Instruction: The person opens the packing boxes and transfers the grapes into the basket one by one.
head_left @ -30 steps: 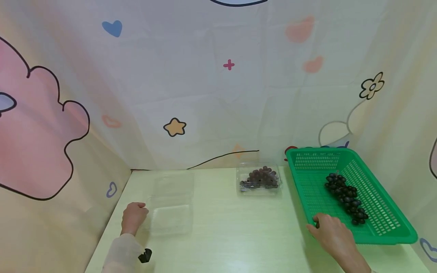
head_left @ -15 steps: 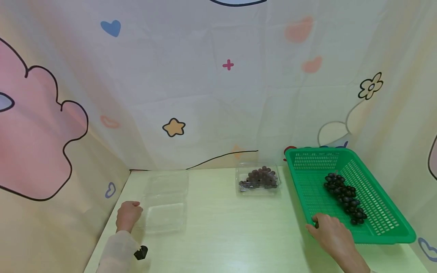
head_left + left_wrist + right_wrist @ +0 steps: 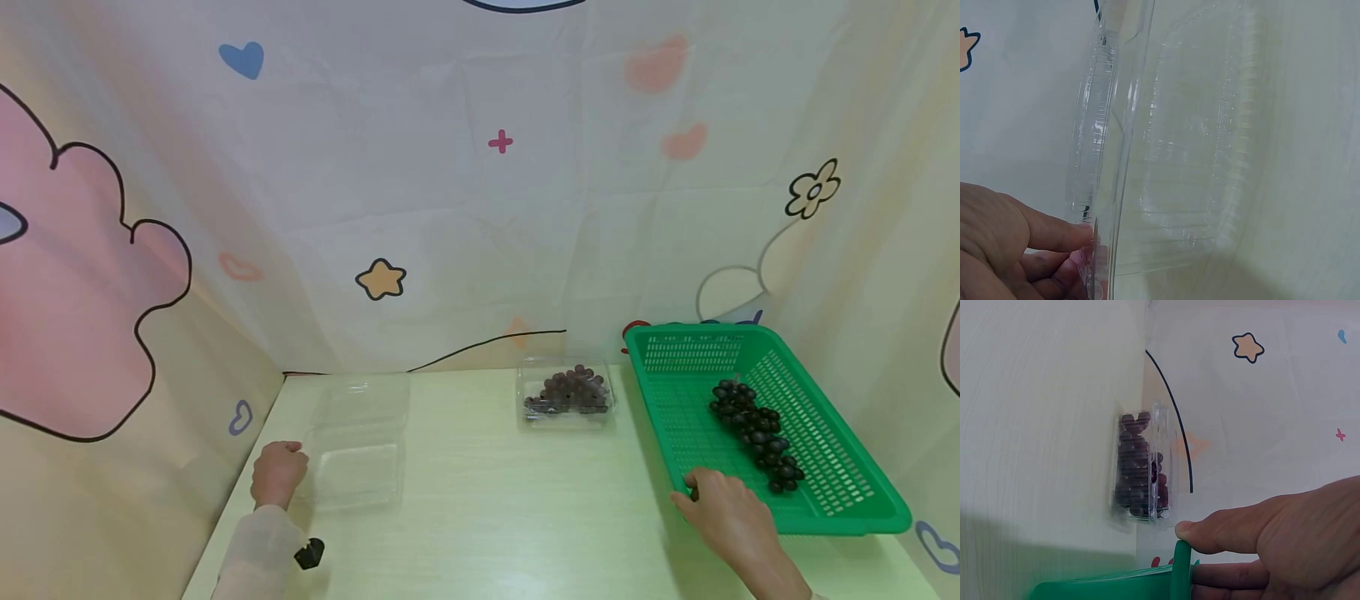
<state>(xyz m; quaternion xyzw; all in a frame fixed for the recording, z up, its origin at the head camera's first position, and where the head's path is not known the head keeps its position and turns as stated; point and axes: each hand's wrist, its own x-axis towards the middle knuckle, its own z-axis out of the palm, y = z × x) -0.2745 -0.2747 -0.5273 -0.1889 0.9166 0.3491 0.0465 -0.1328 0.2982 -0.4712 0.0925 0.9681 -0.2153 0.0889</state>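
My left hand [image 3: 279, 473] pinches the left edge of an opened clear plastic clamshell box [image 3: 1191, 144], thumb on one side and fingertips on the other. The box [image 3: 356, 475] lies on the table at the left, its lid folded back. On the right, my right hand [image 3: 726, 510] grips the near-left rim of a green plastic basket [image 3: 660, 425], the thumb [image 3: 1194, 530] over the edge and the fingers outside. A bunch of dark grapes [image 3: 757, 433] lies inside the basket.
Another clear clamshell box [image 3: 567, 392] holding reddish-purple grapes stands at the back of the table, left of the basket. A printed curtain [image 3: 450, 183] hangs behind and at both sides. A small black object [image 3: 309, 553] is at the left wrist.
My left hand and the opened clamshell box have slid a little to the left. The right hand keeps its grip on the basket, which has stayed about where it was.
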